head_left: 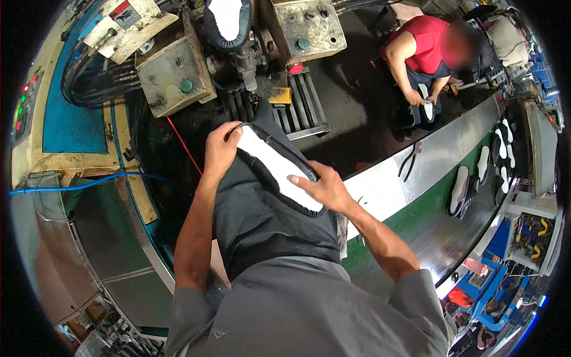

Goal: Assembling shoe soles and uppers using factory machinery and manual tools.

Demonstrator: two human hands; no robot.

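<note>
Before the press, left hand (221,149) and right hand (321,187), grip closed on a white-soled shoe (275,166).

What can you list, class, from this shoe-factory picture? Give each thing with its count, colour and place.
black shoe with white sole: one, centre, sole up, held by both hands
grey sole press machine: one, top, another shoe mounted sole up on it
green conveyor belt: one, right, carrying several black-and-white shoes
blue hose: one, left
co-worker in red shirt: one, top right, handling a shoe
left hand: on the shoe's far end
right hand: on the sole's near end
</note>
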